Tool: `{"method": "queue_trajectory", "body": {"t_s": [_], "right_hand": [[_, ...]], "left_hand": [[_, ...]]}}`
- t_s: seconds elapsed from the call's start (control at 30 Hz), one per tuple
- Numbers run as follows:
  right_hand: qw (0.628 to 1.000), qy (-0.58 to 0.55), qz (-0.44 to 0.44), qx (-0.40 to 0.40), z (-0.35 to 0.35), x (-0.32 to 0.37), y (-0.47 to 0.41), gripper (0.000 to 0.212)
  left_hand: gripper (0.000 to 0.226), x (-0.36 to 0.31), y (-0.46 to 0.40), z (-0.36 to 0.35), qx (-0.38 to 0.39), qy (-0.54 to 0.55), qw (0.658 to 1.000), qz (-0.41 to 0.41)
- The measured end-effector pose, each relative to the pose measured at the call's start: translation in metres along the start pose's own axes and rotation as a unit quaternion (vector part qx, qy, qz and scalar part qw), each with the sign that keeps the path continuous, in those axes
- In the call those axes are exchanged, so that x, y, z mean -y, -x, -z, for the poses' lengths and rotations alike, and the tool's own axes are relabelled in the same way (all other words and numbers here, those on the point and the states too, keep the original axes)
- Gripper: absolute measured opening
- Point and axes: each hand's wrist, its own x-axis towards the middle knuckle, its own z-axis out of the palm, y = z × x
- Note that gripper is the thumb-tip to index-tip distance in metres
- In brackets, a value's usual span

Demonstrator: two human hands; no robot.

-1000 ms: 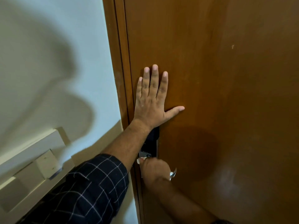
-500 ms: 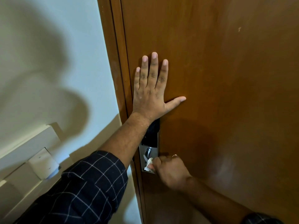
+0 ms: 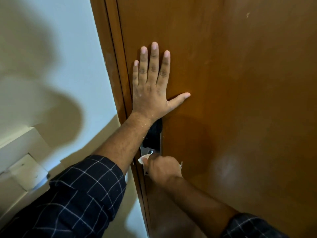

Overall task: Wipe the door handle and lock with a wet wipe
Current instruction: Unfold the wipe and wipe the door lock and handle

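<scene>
My left hand (image 3: pixel 152 90) lies flat and spread against the brown wooden door (image 3: pixel 240 100), just above the lock. The lock (image 3: pixel 153 136) is a black panel over a silver plate, partly hidden by my left wrist. Below it my right hand (image 3: pixel 163 169) is closed around a white wet wipe (image 3: pixel 142 159), pressed on the silver plate. The handle is almost wholly covered by that hand; only a metal tip (image 3: pixel 181 164) shows at its right.
The door frame (image 3: pixel 109 66) runs down the left of the door, with a pale wall (image 3: pixel 51 66) beyond it. A white box-shaped fitting (image 3: pixel 25 170) sits on the wall at the lower left.
My right hand with the wipe has shifted along the silver plate and handle, first right and down, now back up and left. My left hand stays flat on the door.
</scene>
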Motion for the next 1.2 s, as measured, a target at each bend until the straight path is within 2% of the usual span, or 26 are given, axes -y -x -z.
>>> {"method": "queue_trajectory", "body": {"t_s": [0.17,0.37,0.43,0.77,0.87,0.93,1.0,1.07,1.13,1.2], "right_hand": [[0.981,-0.003,0.194,0.002,0.01,-0.051,0.015,0.044],[0.938,0.074,0.336,0.046,0.024,-0.091,0.015,0.037],[0.929,0.076,0.354,0.081,0.032,-0.098,0.015,0.037],[0.882,0.213,0.328,0.265,0.067,-0.1,0.006,0.03],[0.87,0.276,0.282,0.295,0.077,-0.091,0.002,0.024],[0.872,0.301,0.265,0.28,0.075,-0.087,0.003,0.021],[0.906,0.248,0.203,0.277,0.077,-0.088,0.006,0.02],[0.958,0.069,0.09,0.265,0.087,-0.1,0.009,0.019],[0.98,-0.077,0.011,0.182,0.103,-0.107,0.007,0.017],[0.988,-0.123,0.012,0.091,0.111,-0.101,0.005,0.019]], "left_hand": [[0.105,0.001,0.0,0.001,0.009,0.004,1.0,-0.008],[0.104,0.003,0.004,0.002,0.016,-0.002,1.0,-0.013],[0.104,0.003,0.004,0.003,0.018,-0.004,1.0,-0.014],[0.106,0.003,0.005,0.004,0.023,-0.015,1.0,-0.015],[0.106,0.003,0.005,0.005,0.023,-0.015,0.999,-0.017],[0.106,0.003,0.005,0.006,0.026,-0.015,0.999,-0.015],[0.106,0.002,0.007,0.007,0.028,-0.012,0.999,-0.015],[0.106,0.0,0.007,0.006,0.026,-0.009,0.999,-0.018],[0.105,0.001,0.004,0.005,0.019,-0.01,1.0,-0.014],[0.105,0.002,0.003,0.005,0.016,-0.007,1.0,-0.009]]}}
